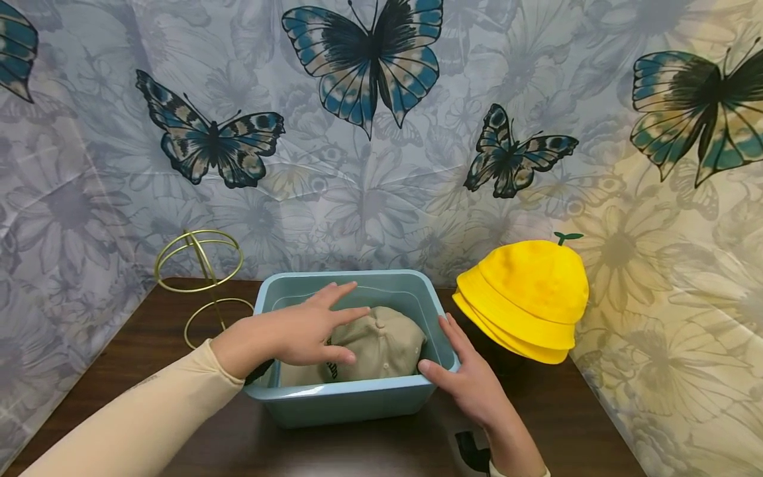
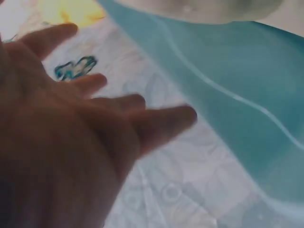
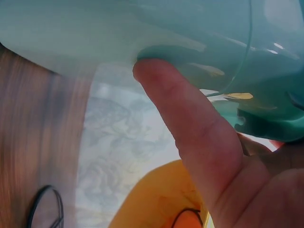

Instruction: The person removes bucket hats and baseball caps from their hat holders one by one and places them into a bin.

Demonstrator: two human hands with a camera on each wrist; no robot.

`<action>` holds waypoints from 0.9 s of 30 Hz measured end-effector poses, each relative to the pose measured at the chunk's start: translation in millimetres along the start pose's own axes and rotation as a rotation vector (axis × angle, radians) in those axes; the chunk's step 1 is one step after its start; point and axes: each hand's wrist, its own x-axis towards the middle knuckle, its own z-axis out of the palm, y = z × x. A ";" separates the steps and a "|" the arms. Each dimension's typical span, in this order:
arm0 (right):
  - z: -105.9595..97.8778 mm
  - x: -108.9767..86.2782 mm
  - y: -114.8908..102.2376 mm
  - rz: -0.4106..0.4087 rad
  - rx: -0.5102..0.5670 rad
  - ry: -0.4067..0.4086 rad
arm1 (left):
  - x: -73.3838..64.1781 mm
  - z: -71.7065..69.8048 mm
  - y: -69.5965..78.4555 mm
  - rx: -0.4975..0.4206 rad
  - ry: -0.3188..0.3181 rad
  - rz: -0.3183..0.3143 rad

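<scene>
A beige baseball cap [image 1: 387,344] lies inside a light blue plastic bin [image 1: 352,404] on the table. My left hand [image 1: 301,329] hovers over the bin's left part with its fingers spread, covering some of the cap. Nothing is held in it; the left wrist view shows the spread fingers [image 2: 164,126] beside the bin's inner wall [image 2: 237,71]. At the bin's front right corner, my right hand [image 1: 471,381] touches the outside with fairly straight fingers and thumb. Its thumb [image 3: 190,118] presses on the bin wall [image 3: 95,33] in the right wrist view.
Stacked yellow bucket hats [image 1: 524,298], the top one with a green sprout, sit right of the bin. A gold wire stand [image 1: 205,262] is behind it on the left. Butterfly-patterned fabric [image 1: 369,218] hangs behind the dark wooden table [image 1: 197,424].
</scene>
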 end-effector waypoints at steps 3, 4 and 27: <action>0.5 -0.7 -0.6 -0.001 0.009 -0.004 | -17.6 -6.7 -0.6 0.010 0.042 -0.035; 0.7 -0.8 -0.9 -0.001 0.009 -0.002 | -23.2 -8.3 -1.1 0.010 0.058 -0.042; 5.0 -4.9 -6.4 0.025 -0.013 0.034 | -85.8 47.3 -23.1 -0.370 0.496 -0.252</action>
